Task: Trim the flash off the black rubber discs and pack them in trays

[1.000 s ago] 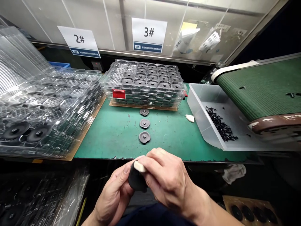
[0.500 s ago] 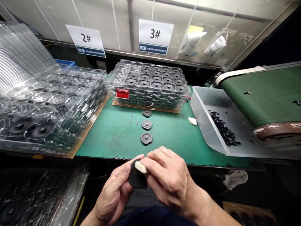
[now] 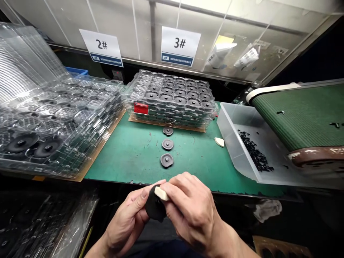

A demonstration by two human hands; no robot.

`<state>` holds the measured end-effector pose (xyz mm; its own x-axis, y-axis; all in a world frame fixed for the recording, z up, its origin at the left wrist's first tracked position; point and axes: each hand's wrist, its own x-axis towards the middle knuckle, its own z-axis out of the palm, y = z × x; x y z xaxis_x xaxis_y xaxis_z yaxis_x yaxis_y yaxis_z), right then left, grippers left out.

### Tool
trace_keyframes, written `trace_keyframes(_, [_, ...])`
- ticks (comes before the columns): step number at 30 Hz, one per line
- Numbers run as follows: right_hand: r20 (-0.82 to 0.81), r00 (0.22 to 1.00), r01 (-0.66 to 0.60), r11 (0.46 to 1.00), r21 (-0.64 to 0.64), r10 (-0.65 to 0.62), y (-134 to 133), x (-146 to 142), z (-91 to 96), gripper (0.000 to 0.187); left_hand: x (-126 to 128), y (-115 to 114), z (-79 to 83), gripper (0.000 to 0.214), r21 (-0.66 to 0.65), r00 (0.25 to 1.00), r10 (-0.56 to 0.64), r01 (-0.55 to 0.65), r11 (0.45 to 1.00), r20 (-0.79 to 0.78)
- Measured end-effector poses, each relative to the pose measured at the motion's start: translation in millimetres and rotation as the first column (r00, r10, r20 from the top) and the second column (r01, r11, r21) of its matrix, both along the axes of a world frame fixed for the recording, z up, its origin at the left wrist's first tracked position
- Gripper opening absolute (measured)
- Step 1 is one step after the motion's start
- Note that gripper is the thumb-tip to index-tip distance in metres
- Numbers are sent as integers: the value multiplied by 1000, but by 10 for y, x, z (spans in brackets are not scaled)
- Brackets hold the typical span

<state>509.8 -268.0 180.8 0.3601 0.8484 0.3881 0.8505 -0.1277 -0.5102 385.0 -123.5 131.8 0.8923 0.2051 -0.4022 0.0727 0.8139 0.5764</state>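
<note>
Between thumb and fingers, my left hand (image 3: 129, 215) grips a black disc-shaped part (image 3: 153, 207) near the bench's front edge. My right hand (image 3: 189, 208) pinches a cream-white block (image 3: 161, 194) and presses it against the disc's rim. Right-hand fingers cover part of the disc. Beyond my hands, three dark grey discs with small central studs lie in a column on the green mat; the nearest grey disc (image 3: 167, 160) is closest to me. A second cream-white piece (image 3: 219, 142) rests on the mat at the right.
A stack of clear trays (image 3: 172, 107) holding dark discs stands at the back. More clear trays (image 3: 88, 132) fill the left. On the right, a translucent bin (image 3: 236, 154) contains small black bits beneath the end of a green conveyor (image 3: 303, 114).
The view has shifted slightly. Both hands stay together at the disc, and the cream-white block remains against its rim with little visible movement.
</note>
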Motion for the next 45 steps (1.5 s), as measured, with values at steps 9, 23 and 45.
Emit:
trace_keyframes(9, [-161, 968, 199, 979, 35, -191, 16, -189, -179, 20, 11, -9, 81, 44, 83, 964, 238, -229, 970, -117])
trace_keyframes(23, [-138, 982, 125, 992, -22, -127, 110, -50, 10, 23, 6, -4, 26, 44, -150, 978, 205, -208, 966, -39])
trace_keyframes(45, [-158, 981, 104, 993, -48, -111, 188, -139, 54, 23, -125, 153, 74, 51, 70, 972, 233, -230, 971, -33])
